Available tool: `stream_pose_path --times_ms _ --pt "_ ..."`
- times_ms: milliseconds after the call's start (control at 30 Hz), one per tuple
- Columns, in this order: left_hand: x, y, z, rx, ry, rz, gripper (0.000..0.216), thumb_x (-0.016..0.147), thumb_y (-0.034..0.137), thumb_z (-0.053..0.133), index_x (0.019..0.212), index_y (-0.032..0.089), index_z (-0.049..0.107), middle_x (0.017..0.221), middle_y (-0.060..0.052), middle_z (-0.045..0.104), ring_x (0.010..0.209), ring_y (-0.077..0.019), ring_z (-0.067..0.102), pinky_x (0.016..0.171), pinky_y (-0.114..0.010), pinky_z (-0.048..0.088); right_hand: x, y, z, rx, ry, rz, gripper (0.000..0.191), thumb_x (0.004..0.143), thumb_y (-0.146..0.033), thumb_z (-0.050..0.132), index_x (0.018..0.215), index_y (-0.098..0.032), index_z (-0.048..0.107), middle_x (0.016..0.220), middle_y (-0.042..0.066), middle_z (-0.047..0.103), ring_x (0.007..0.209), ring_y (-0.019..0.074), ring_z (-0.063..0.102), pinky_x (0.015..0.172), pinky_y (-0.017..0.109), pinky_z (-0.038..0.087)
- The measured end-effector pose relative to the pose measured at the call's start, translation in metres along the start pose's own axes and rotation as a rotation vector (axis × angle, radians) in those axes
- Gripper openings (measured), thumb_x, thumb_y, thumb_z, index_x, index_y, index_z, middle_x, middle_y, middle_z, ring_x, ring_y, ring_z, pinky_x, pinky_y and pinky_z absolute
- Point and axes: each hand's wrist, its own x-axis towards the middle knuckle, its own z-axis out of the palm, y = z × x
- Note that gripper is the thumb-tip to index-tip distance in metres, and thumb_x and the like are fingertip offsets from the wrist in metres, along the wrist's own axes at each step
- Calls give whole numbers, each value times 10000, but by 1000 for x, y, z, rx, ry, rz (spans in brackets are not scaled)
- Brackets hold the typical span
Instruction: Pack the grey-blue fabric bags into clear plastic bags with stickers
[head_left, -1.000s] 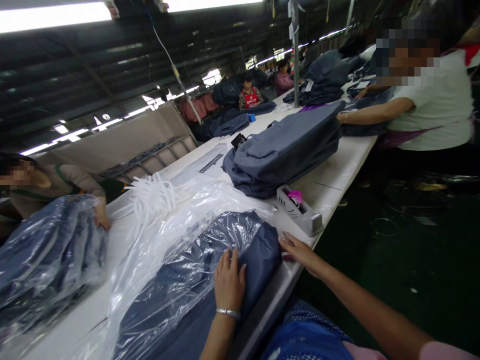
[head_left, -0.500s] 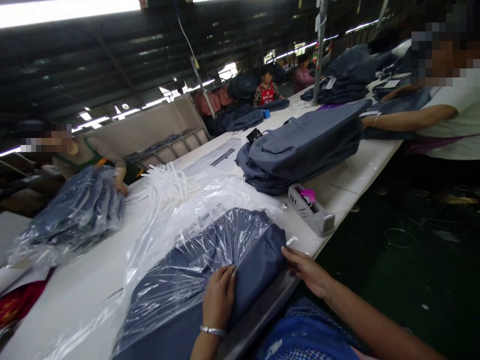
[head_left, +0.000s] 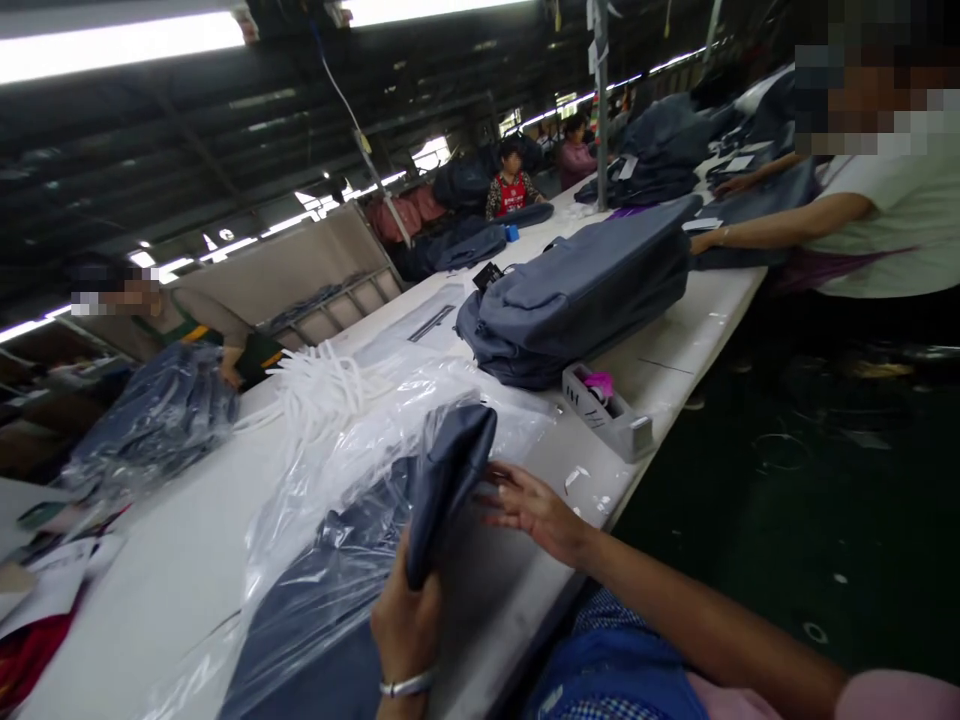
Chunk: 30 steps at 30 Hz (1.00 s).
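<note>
At bottom centre, the left hand [head_left: 409,620] has its fingers closed on the blue fabric piece [head_left: 322,625], which slants lengthwise toward upper right on the bench [head_left: 187,540]; just right of its raised end, the right hand [head_left: 546,512] spreads loose fingers.

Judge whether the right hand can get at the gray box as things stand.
Probably yes: the gray box stands just beyond the right hand, only small white scraps lie between, and the fingers look spread, though close to the held bag.
</note>
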Motion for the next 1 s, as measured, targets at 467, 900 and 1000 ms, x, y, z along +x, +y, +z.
stream_pose_path --times_ms 467,900,1000 --pt "67 -12 -73 -73 107 -214 583 636 667 593 956 187 682 622 -13 636 712 -282 628 612 -345 446 193 76 19 -303 362 -132 498 685 -96 618 1153 -267 608 1186 43 640 1051 237 608 897 383 495" --pt "70 -29 -97 -178 61 -399 673 542 708 678 959 180 683 607 -16 686 743 -332 678 579 -380 512 251 74 38 -103 210 -92 221 812 -321 661 993 -198 633 900 30 684 803 168 634 747 358 537" --pt "72 -32 -105 -219 45 -473 677 523 701 694 968 192 670 585 -7 684 728 -329 683 566 -375 525 261 76 40 -28 168 -82 256 771 -291 679 1016 -236 631 832 -7 678 753 150 634 724 335 541"
